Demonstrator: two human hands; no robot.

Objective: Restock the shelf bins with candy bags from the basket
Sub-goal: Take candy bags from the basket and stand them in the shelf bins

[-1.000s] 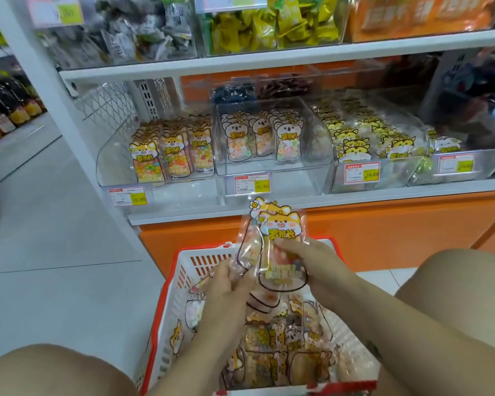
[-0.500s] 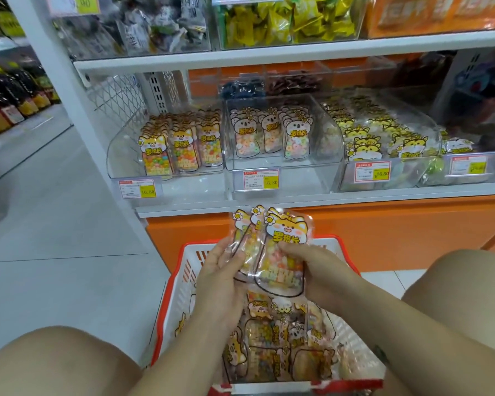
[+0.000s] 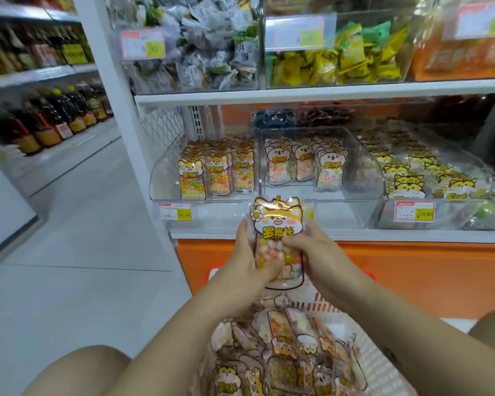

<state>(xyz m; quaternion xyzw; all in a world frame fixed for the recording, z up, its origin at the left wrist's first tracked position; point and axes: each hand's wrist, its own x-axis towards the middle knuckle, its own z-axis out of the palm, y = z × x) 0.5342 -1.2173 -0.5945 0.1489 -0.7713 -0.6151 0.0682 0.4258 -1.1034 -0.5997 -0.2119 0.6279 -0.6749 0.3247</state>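
Obs., standing behind the person, who is crouched at the low shelf (image 3: 383,234).

- One bag (image 3: 276,227) is held upright, printed face toward the person. There may be more stacked behind it; I cannot tell the count.
- Left hand (image 3: 252,258) grips the bag's left edge. Its fingers (image 3: 243,234) run up along that edge, and the thumb lies across the lower clear window over the candy.
- Right hand (image 3: 317,252) grips the right edge. Its thumb (image 3: 293,242) presses on the front just under the printed label, and the other fingers are hidden behind the bag.
- So both sets of fingers are closed on the bag, which sits between the two palms with its top sticking out above them.
- The bag is in the air above the far rim of the basket (image 3: 380,367), just in front of the shelf edge. It is level with the gap between the left bin (image 3: 162,178) and the middle bin (image 3: 360,164), and it is inside neither bin.
- Left bin: rows of bags with the same print (image 3: 217,175), standing upright.
- Middle bin: koala bags (image 3: 303,164), upright, toward the back and left.
- Basket: a loose pile (image 3: 283,352) of mixed bags, lying flat and overlapping.
- A price tag (image 3: 175,211) is on the front of the left bin.
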